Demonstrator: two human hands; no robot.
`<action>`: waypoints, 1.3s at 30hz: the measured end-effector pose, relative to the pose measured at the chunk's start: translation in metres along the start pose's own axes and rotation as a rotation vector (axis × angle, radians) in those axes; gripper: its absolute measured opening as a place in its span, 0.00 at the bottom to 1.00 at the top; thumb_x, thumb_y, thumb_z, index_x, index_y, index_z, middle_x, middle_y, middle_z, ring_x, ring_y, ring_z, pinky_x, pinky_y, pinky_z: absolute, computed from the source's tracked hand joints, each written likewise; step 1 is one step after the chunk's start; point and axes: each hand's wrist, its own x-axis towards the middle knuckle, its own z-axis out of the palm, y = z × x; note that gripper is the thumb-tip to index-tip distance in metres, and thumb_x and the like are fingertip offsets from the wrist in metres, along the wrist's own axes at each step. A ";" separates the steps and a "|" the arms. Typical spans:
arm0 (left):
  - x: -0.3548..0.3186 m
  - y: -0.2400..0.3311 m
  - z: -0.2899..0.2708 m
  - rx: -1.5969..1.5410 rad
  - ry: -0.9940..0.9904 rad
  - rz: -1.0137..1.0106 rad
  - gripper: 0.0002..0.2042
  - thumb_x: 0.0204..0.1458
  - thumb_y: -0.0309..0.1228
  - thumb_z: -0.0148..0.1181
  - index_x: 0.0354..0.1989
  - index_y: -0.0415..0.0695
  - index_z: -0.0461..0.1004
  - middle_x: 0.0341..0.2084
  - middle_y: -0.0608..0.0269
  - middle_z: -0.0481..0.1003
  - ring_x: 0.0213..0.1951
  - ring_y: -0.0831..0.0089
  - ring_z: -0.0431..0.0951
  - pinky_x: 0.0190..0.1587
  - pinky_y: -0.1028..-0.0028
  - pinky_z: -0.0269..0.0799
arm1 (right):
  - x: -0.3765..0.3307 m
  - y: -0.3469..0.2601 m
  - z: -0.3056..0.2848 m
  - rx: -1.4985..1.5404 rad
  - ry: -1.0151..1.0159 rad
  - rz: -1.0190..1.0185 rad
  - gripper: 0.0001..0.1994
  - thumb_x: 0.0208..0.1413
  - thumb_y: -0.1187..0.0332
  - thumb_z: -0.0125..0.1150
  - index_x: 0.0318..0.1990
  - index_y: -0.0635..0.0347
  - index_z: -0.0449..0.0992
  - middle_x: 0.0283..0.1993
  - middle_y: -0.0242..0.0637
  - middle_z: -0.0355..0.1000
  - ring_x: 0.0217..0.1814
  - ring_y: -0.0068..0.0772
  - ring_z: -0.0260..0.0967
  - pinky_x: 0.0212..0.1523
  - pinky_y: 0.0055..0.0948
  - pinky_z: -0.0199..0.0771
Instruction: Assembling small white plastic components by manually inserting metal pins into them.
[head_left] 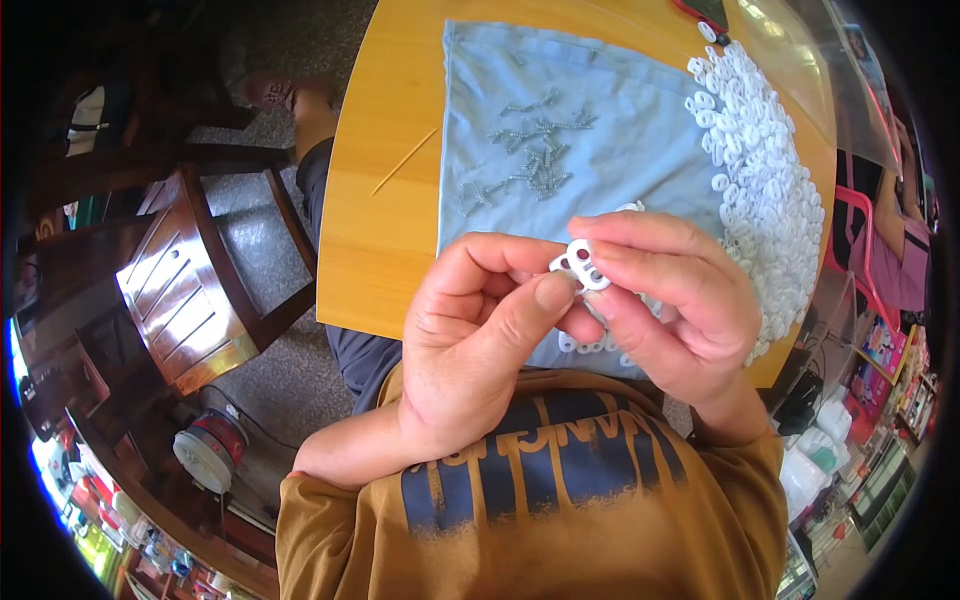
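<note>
On the left, a glossy brown wooden chair stands on a speckled grey floor; nearer, a round white-and-red appliance trails a dark cord. Small colourful goods crowd the near left. At the far right lies a dark, red-edged device; on the right, a red chair and, nearer, pale plastic bags

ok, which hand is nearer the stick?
Left: the left hand is below and right of the stick in view; the right hand is farther off to the right.
</note>
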 end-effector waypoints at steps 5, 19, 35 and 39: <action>0.000 0.002 0.007 0.075 0.051 0.015 0.08 0.53 0.25 0.53 0.39 0.37 0.66 0.32 0.52 0.74 0.29 0.69 0.76 0.34 0.73 0.74 | -0.004 0.004 -0.004 0.101 0.000 0.045 0.12 0.44 0.83 0.58 0.40 0.68 0.74 0.43 0.47 0.71 0.36 0.34 0.73 0.34 0.22 0.74; 0.002 -0.005 -0.005 0.023 -0.117 0.111 0.15 0.52 0.17 0.51 0.48 0.34 0.61 0.35 0.54 0.73 0.35 0.73 0.76 0.41 0.76 0.73 | -0.006 -0.001 0.001 0.481 -0.007 0.277 0.17 0.45 0.79 0.62 0.45 0.68 0.71 0.43 0.43 0.71 0.40 0.27 0.70 0.39 0.21 0.70; -0.002 -0.004 -0.009 0.133 -0.146 0.121 0.19 0.50 0.20 0.55 0.51 0.33 0.63 0.41 0.50 0.73 0.40 0.71 0.75 0.44 0.73 0.72 | -0.007 -0.013 0.003 0.496 0.008 0.379 0.14 0.51 0.79 0.55 0.47 0.67 0.71 0.41 0.42 0.71 0.30 0.21 0.69 0.31 0.17 0.71; -0.002 -0.007 -0.012 0.139 -0.178 0.163 0.18 0.50 0.19 0.55 0.50 0.33 0.64 0.42 0.49 0.72 0.40 0.70 0.75 0.45 0.72 0.72 | -0.007 -0.015 0.003 0.479 -0.001 0.391 0.14 0.50 0.79 0.56 0.46 0.67 0.71 0.41 0.42 0.71 0.32 0.23 0.70 0.31 0.17 0.71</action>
